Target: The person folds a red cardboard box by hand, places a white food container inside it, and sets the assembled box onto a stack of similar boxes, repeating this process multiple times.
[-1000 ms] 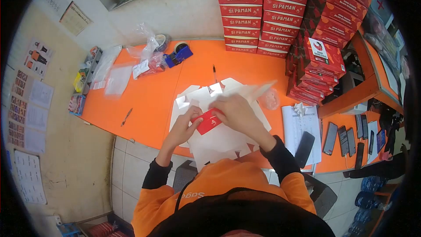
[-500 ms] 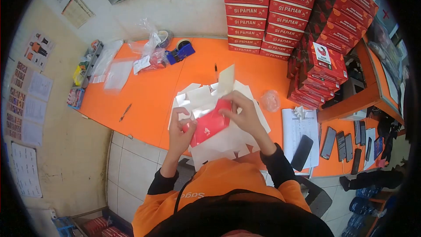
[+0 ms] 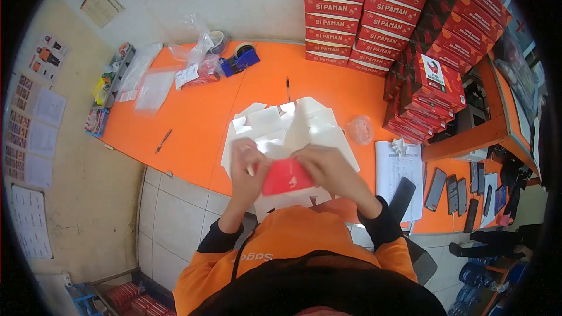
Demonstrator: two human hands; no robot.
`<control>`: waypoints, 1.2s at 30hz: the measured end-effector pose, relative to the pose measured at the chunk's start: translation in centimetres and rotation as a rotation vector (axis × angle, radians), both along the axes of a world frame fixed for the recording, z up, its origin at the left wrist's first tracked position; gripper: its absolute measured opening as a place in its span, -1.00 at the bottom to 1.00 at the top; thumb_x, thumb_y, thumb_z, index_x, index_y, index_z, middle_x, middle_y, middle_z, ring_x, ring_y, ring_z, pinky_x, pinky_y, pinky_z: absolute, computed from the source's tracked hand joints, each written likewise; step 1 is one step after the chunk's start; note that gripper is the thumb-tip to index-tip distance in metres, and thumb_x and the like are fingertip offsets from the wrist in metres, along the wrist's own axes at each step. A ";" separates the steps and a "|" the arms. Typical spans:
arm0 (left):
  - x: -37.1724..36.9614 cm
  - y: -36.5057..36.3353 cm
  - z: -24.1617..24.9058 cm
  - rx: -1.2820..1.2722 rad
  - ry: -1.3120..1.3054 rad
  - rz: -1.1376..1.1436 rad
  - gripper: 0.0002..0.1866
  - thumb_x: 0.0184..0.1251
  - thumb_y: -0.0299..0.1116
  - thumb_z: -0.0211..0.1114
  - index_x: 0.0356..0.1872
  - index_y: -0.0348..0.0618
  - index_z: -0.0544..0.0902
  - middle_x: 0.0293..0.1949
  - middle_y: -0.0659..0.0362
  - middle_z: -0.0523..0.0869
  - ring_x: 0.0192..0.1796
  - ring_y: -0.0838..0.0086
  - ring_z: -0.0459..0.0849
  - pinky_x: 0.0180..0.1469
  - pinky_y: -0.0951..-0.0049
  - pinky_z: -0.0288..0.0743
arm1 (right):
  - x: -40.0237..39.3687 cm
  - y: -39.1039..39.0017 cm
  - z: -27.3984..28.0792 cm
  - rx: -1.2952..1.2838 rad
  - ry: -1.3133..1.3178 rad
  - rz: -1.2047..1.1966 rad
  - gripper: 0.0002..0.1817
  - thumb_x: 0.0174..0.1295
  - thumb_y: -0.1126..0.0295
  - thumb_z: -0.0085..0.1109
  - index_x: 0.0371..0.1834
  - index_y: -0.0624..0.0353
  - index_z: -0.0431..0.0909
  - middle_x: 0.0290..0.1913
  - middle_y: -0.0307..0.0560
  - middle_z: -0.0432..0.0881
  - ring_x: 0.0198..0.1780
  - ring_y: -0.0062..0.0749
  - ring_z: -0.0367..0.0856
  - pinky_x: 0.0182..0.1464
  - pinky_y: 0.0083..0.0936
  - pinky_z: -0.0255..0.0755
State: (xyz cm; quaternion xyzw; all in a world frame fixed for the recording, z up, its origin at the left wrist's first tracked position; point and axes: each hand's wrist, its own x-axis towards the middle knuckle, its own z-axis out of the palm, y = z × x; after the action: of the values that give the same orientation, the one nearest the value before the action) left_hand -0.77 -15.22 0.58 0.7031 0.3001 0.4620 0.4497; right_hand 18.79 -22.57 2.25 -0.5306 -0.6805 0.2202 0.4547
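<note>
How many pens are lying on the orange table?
2. One pen lies near the table's left front edge; the other pen lies behind the white sheets. More may be hidden.

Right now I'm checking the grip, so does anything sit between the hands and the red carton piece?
Nothing visible does. The left hand and right hand both grip the red carton piece directly, above the white flat cartons on the orange table.

stacked red si paman boxes (image 3: 331, 20) line the orange desk (image 3: 193, 123); blue tape dispenser (image 3: 239, 61), black pen (image 3: 288, 89), phones (image 3: 462, 190) sitting right.
</note>
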 end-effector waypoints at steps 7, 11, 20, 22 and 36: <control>-3.3 4.3 -2.9 -0.383 -0.094 0.070 -0.44 0.35 -0.48 0.06 0.35 -0.23 0.16 0.11 0.08 0.45 0.03 0.53 0.46 0.26 0.37 0.19 | 6.7 -0.7 -3.5 -0.312 1.179 -0.030 -0.72 0.40 0.26 -0.14 -0.07 0.14 0.53 -0.42 -0.32 0.54 -0.51 -0.73 0.40 -0.50 -0.78 0.23; -4.9 5.2 -0.5 -0.315 0.014 -0.185 -0.71 0.29 -0.46 0.15 0.03 -0.23 0.50 -0.04 0.15 0.61 -0.06 0.51 0.56 0.39 0.19 0.00 | 5.9 -0.6 -7.6 -0.323 1.515 -0.211 -0.61 0.41 0.14 -0.18 0.14 0.11 0.41 -0.07 -0.19 0.55 -0.19 -0.60 0.52 -0.16 -0.62 0.38; -2.9 2.9 5.4 -0.019 0.695 -0.645 -0.88 0.28 -0.45 0.19 -0.40 -0.29 0.61 -0.47 0.24 0.66 -0.44 0.54 0.59 0.14 0.39 0.38 | 0.8 -0.3 -7.1 -0.156 0.561 0.008 -0.34 0.42 -0.05 -0.34 0.42 0.18 0.04 0.43 -0.01 0.10 0.45 -0.25 0.05 0.38 -0.30 0.02; -2.4 1.9 3.1 -0.390 0.610 -0.659 -0.84 0.33 -0.42 0.17 -0.40 -0.29 0.59 -0.51 0.31 0.61 -0.47 0.66 0.51 -0.13 0.55 0.39 | 0.4 -0.9 -5.4 -0.255 0.625 0.177 -0.61 0.37 0.23 -0.15 0.17 0.22 0.32 0.11 -0.10 0.42 0.14 -0.37 0.37 0.17 -0.45 0.25; -2.2 1.0 0.8 -0.797 0.391 -0.775 -0.78 0.43 -0.38 0.06 -0.38 -0.28 0.56 -0.51 0.43 0.47 -0.43 0.84 0.36 -0.42 0.70 0.24 | -0.4 -2.4 -1.7 -0.167 0.189 0.003 -0.74 -0.03 0.47 0.36 -0.24 0.21 0.56 -0.25 -0.12 0.45 -0.16 -0.37 0.46 -0.14 -0.54 0.36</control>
State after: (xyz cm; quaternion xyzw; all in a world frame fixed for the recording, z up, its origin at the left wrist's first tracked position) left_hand -3.01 -14.19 1.37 0.6103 0.2489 -0.0227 0.7517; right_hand 18.36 -24.98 0.54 -0.5425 -0.6148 0.3261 0.4705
